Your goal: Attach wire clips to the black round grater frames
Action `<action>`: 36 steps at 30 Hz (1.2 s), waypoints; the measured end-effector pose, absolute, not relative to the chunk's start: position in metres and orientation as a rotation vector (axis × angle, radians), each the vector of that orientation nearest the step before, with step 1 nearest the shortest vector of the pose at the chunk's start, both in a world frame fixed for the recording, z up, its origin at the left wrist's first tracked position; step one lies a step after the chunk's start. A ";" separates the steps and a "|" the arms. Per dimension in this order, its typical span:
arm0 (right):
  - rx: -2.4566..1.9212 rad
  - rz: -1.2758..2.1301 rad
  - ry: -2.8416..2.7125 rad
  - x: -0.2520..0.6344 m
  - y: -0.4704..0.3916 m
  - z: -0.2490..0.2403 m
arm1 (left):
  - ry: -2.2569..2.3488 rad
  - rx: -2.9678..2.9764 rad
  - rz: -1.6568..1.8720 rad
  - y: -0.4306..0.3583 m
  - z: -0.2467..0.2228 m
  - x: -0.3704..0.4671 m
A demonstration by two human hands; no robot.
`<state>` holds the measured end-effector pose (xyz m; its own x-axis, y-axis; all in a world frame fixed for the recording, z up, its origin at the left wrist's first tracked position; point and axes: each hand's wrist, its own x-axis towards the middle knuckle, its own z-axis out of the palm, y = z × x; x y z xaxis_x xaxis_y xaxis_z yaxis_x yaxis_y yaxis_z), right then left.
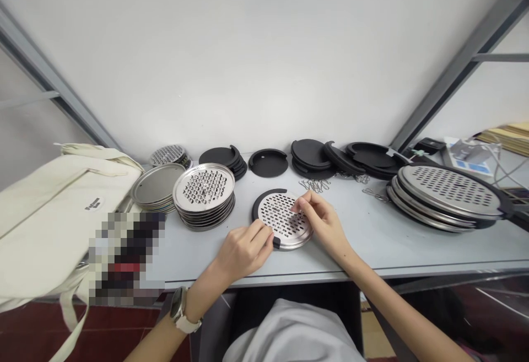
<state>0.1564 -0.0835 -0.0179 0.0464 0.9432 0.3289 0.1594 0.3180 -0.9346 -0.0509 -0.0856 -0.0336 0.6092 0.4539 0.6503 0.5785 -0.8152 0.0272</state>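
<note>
A round metal grater [285,221] with rows of slots lies flat on the table in front of me, a black rim around its left side. My left hand [243,247] is closed at the lower end of that rim, fingertips pinched on the edge. Over the grater's right part, my right hand [324,223] is closed, thumb and index finger drawn together; whether something small is between them is hidden. To the left of the grater stands a stack of metal grater discs [204,188]. Plain metal discs [159,184] are piled beside it.
Black round holders [268,162] and stacked black holders [312,155] line the wall. Metal clips [316,184] lie before them. Stacked slotted graters [450,188] stand at right on the table [347,252]. A cream bag [53,202] occupies the left end.
</note>
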 end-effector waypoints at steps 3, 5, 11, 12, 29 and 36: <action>-1.067 0.905 -1.335 0.157 -0.083 -0.019 | -0.854 -2.645 -0.989 -0.085 -0.033 -0.051; -1.044 0.933 -1.287 0.158 -0.083 -0.019 | -0.851 -2.650 -0.988 -0.085 -0.033 -0.050; -1.049 0.881 -1.216 0.159 -0.081 -0.020 | -0.845 -2.651 -0.987 -0.085 -0.034 -0.051; -1.037 0.901 -1.187 0.160 -0.080 -0.021 | -0.844 -2.651 -0.984 -0.085 -0.034 -0.051; -0.738 1.437 -0.248 0.185 -0.059 -0.027 | -0.847 -2.646 -0.980 -0.085 -0.035 -0.052; -0.896 1.363 -0.415 0.190 -0.055 -0.041 | -0.917 -2.618 -0.997 -0.086 -0.035 -0.051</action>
<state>0.1898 -0.0551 -0.0409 0.2034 0.9507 -0.2343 -0.6586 -0.0442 -0.7512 -0.0510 -0.0859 -0.0349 0.5817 0.4819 0.6552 0.6124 -0.7897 0.0372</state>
